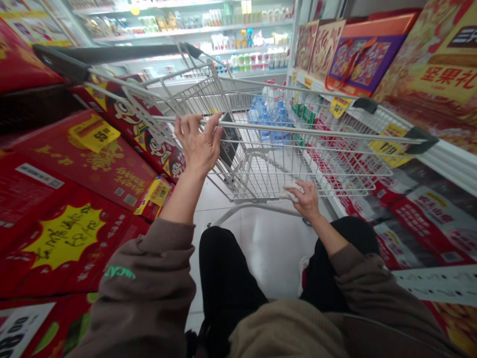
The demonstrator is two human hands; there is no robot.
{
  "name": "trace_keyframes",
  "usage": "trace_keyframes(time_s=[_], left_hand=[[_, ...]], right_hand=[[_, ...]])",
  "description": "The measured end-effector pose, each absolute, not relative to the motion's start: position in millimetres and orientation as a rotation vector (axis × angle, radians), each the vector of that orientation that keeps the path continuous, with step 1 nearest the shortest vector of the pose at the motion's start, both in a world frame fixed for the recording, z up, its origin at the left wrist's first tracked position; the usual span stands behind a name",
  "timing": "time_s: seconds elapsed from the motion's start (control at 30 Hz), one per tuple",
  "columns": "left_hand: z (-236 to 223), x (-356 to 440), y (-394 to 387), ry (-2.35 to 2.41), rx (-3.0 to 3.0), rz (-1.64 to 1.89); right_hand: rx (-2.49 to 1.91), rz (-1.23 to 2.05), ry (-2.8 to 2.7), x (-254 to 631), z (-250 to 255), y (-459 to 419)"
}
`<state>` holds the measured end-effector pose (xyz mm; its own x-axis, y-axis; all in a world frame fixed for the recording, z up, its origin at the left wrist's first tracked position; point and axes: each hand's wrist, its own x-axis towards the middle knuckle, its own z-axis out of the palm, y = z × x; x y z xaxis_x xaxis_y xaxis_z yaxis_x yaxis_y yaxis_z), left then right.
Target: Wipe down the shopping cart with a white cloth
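Observation:
A wire shopping cart (268, 166) stands sideways right in front of me. My left hand (198, 141) has its fingers hooked over the cart's upper side rail. Lower down, my right hand (307, 199) is closed on a crumpled white cloth (291, 191), pressing it against the lower wires of the basket. A dark panel (230, 140) sits on the cart's side, just right of my left hand. The push handle (126, 52) lies at the upper left. What I see of the basket through its wires shows no goods inside.
Red gift boxes (74, 164) with yellow price signs are stacked close on the left. Shelves on the right hold red-and-white bottle packs (428, 219) and gift boxes (367, 54). Behind the cart stand blue-capped water jugs (279, 122), before a lit refrigerated shelf (194, 32).

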<state>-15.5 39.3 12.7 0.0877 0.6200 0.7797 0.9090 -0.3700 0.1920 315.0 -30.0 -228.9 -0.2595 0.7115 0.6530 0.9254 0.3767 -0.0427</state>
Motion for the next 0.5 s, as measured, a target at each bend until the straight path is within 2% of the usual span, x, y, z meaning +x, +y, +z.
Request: trace_keyframes(time_s=[0.3,0.4,0.5], left_hand=[[12,-15,39,-1.515,-2.063,-1.191],[12,-14,39,-1.530,-2.104,-1.246],[13,-14,38,-1.539,-2.120,-1.285]], right_hand=[[-1.757,-0.415,-0.698,384,-221,-16],[-1.789,-0.427,-0.538,386,-221,-12],[-1.795,-0.406,-0.607,363,-227,-10]])
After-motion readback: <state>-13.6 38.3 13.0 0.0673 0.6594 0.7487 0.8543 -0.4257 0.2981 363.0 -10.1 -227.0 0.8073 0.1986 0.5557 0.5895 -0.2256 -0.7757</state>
